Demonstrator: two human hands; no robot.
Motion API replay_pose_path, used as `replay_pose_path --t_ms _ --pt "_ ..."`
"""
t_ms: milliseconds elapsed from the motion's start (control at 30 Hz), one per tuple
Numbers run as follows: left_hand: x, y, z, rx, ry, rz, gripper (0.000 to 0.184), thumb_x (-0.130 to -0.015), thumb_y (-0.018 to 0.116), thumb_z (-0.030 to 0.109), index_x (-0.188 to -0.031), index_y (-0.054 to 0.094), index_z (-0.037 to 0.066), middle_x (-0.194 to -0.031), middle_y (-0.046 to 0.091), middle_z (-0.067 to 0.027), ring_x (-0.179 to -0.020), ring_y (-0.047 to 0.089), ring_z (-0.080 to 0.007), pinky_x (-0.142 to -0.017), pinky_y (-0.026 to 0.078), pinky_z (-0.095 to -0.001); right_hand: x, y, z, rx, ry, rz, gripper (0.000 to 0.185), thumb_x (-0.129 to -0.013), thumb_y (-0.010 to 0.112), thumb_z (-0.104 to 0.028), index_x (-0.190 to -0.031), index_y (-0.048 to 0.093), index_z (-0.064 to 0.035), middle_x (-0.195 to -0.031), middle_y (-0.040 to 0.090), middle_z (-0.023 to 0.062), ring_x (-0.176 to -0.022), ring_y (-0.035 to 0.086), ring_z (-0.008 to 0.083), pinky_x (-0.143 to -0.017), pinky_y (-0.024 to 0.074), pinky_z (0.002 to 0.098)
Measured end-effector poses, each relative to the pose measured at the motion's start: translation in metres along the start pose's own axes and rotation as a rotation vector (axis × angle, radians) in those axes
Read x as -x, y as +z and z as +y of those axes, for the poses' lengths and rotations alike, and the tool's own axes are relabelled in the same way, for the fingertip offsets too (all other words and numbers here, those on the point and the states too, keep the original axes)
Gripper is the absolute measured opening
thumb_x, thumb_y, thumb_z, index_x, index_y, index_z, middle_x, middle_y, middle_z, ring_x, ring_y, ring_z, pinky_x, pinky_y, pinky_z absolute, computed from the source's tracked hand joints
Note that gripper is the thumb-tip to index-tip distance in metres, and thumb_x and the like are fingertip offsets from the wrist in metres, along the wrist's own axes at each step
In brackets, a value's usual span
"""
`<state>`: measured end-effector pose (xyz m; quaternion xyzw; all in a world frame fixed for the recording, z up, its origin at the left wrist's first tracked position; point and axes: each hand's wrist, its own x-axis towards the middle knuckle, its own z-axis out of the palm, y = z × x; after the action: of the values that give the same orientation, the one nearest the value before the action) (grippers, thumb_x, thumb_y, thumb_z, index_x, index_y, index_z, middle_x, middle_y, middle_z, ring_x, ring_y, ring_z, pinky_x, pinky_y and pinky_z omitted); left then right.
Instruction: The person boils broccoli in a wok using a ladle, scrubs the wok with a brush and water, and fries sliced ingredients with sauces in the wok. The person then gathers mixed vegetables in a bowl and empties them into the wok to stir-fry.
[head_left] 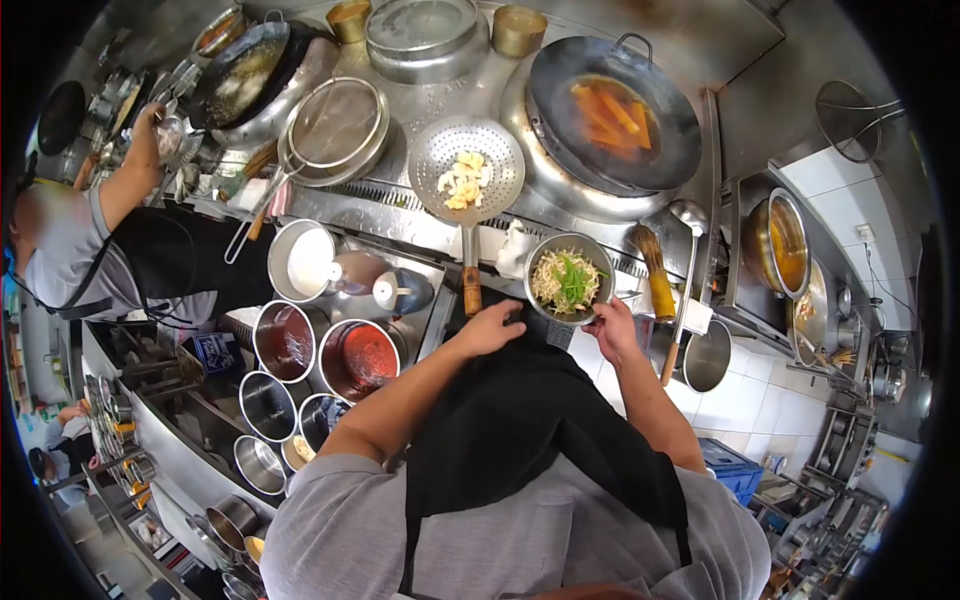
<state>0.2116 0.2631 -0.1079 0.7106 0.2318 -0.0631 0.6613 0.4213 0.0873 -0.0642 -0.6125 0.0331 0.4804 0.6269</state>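
Note:
My right hand [613, 332] grips the lower right rim of a metal bowl [532, 300] in front of my apron. Pale shredded strands lie in the bowl, topped with chopped green pieces [575, 283]. My left hand [490, 330] is just left of the bowl, fingers apart and loosely bent, holding nothing. Right above that hand is the wooden handle [471, 290] of a perforated strainer [425, 160], which rests on the stove top with pale yellowish chunks [466, 182] in it.
A wok [675, 120] with orange strips in liquid sits on the right burner. A mesh strainer [335, 120], a brush [655, 275] and a long ladle [690, 260] lie around. Several pots, one with red sauce [370, 357], stand left. A co-worker [150, 260] works at far left.

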Motion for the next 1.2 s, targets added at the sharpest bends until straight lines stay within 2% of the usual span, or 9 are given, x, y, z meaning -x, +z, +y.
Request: replay_pose_path --t_ms 167,233,400,467,533,700,833,1100,1200 --pt "-0.024 0.044 -0.059 -0.18 -0.066 -0.015 0.077 -0.073 0.072 0.035 -0.132 0.043 -0.004 -0.135 0.046 -0.0247 -0.126 0.045 -0.0362 -0.104 0.038 -0.038 0.014 -0.017 -0.03 0.023 -0.048 0.003 0.025 -0.084 0.051 -0.003 -0.109 0.054 -0.0046 -0.09 0.065 0.0075 -0.068 0.062 0.0165 -0.059 0.0546 0.0326" --pt "-0.044 0.048 -0.084 -0.094 -0.31 0.162 0.091 -0.065 0.078 0.033 -0.136 0.036 -0.006 -0.138 0.041 -0.0262 -0.128 0.042 -0.0353 -0.105 0.037 -0.0372 0.018 -0.025 -0.042 0.059 -0.068 -0.023 0.026 -0.084 0.051 -0.003 -0.11 0.054 -0.0046 -0.09 0.065 0.0076 -0.068 0.062 0.0168 -0.059 0.0547 0.0326" --pt "-0.122 0.043 -0.117 0.098 -0.371 0.648 0.103 -0.059 0.082 0.027 -0.14 0.029 -0.006 -0.141 0.037 -0.0263 -0.129 0.041 -0.0348 -0.106 0.036 -0.0355 0.035 -0.043 -0.068 0.07 -0.094 -0.081 0.031 -0.084 0.052 -0.005 -0.114 0.054 -0.0047 -0.095 0.065 0.0087 -0.071 0.065 0.0193 -0.054 0.0549 0.0324" --pt "-0.155 0.063 -0.125 0.074 -0.318 0.783 0.093 -0.06 0.081 0.027 -0.135 0.038 -0.006 -0.132 0.048 -0.0261 -0.123 0.049 -0.0336 -0.102 0.04 -0.0362 0.044 -0.054 -0.078 0.097 -0.087 -0.135 0.031 -0.084 0.052 -0.005 -0.114 0.054 -0.0045 -0.095 0.065 0.0086 -0.07 0.066 0.0197 -0.054 0.0556 0.0321" --pt "-0.144 0.069 -0.081 0.14 -0.438 0.467 0.083 -0.06 0.082 0.029 -0.128 0.049 -0.004 -0.114 0.061 -0.0239 -0.113 0.057 -0.0318 -0.096 0.044 -0.0376 0.043 -0.074 -0.081 0.143 -0.07 -0.183 0.03 -0.084 0.052 -0.005 -0.114 0.054 -0.004 -0.095 0.065 0.0085 -0.069 0.066 0.0195 -0.054 0.056 0.0318" --pt "-0.139 0.135 -0.129 0.475 0.06 0.79 0.045 -0.065 0.082 0.014 -0.099 0.058 -0.001 -0.091 0.067 -0.0152 -0.084 0.065 -0.0262 -0.074 0.051 -0.0358 0.025 -0.097 -0.08 0.205 0.014 -0.176 0.028 -0.083 0.05 -0.004 -0.111 0.055 -0.0036 -0.093 0.065 0.0091 -0.069 0.066 0.0189 -0.054 0.0556 0.0306" --pt "-0.033 0.103 -0.103 0.454 -0.156 0.534 0.046 -0.063 0.082 0.008 -0.101 0.057 0.003 -0.079 0.061 -0.0033 -0.07 0.055 -0.0101 -0.059 0.045 -0.0283 -0.013 -0.056 -0.074 0.281 0.052 -0.211 0.03 -0.082 0.051 -0.005 -0.111 0.051 -0.0084 -0.1 0.062 0.0086 -0.086 0.063 0.0227 -0.071 0.0513 0.0401" --pt "0.113 0.117 -0.127 0.291 -0.336 0.359 0.064 -0.064 0.085 0.028 -0.118 0.057 0.007 -0.097 0.066 -0.0121 -0.093 0.062 -0.0218 -0.085 0.048 -0.0334 -0.052 0.148 -0.034 0.173 0.084 -0.41 0.025 -0.086 0.051 -0.007 -0.11 0.048 -0.0022 -0.098 0.063 0.0156 -0.076 0.067 0.0287 -0.058 0.0539 0.0324" --pt "0.15 0.129 -0.155 0.37 -0.372 0.453 0.058 -0.065 0.079 0.008 -0.119 0.057 0.004 -0.099 0.067 -0.0129 -0.093 0.062 -0.0227 -0.085 0.048 -0.0329 -0.09 0.197 0.005 0.217 0.118 -0.583 0.025 -0.087 0.049 -0.006 -0.111 0.046 -0.0009 -0.095 0.063 0.016 -0.075 0.068 0.0275 -0.055 0.0558 0.0317"
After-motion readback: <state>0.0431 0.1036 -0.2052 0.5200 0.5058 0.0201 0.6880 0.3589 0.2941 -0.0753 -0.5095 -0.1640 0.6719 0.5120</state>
